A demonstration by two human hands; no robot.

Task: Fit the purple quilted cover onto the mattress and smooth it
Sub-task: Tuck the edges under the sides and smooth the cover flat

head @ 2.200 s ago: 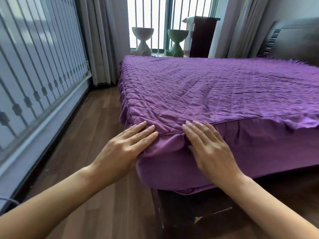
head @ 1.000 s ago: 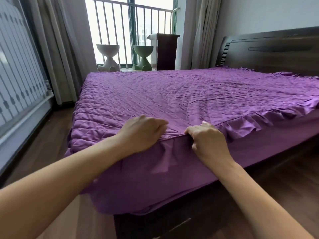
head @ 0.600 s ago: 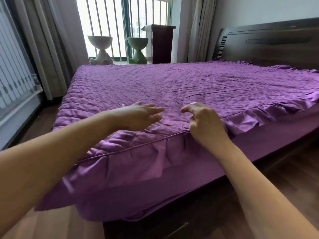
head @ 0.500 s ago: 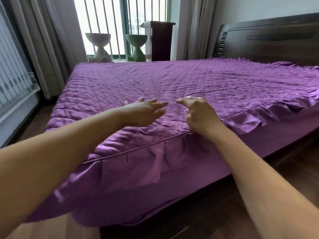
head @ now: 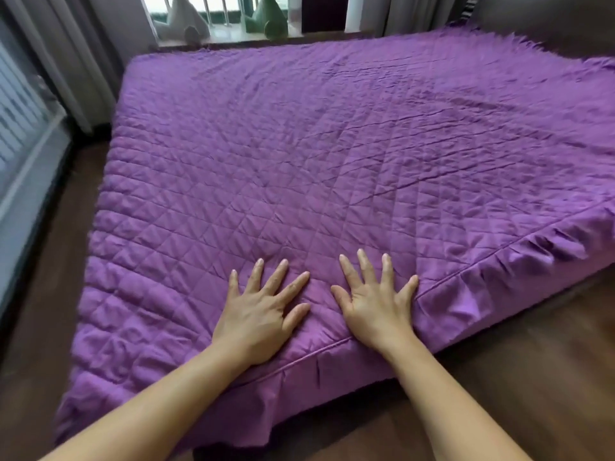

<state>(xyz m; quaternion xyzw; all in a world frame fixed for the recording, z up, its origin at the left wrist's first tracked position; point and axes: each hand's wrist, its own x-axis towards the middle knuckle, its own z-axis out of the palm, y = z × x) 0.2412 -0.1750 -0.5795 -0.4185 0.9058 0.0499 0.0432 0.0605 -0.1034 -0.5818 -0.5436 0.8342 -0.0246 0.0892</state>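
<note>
Purple quilted cover (head: 332,144) fills most of the frame, laid over the whole bed top; mattress itself hidden under it. Piped seam (head: 299,359) runs along the near edge, lower centre to right, w/ the frill (head: 499,277) hanging down below it.

Both hands lie flat on the cover just inside that seam, lower centre. Left hand (head: 259,314): fingers spread wide, palm down, pressing on the quilting, pinching nothing. Right hand (head: 376,307): same, splayed and flat, little finger near the seam. The two are close together but not touching.

Progress, as I read it: fitting looks mostly done, since the cover reaches all visible edges and the frill drops over the near side. Smoothing is in hand, not finished. Long creases (head: 449,134) cross the centre-right part, and the lower-left corner (head: 109,354) looks puffy and bunched. Far corners at top are too blurred to judge. Left to do, prob.: sweep outward from the hands toward those creases, then tidy the lower-left corner.

Around: dark wood floor (head: 532,377) lower right and along the left. Grey curtain (head: 83,44) upper left. By the window at top, a white figure (head: 181,19) and a green one (head: 266,18). Dark headboard (head: 549,21) upper right. Nothing lies on the cover in the hands' way; the far side is a long reach from this edge.
</note>
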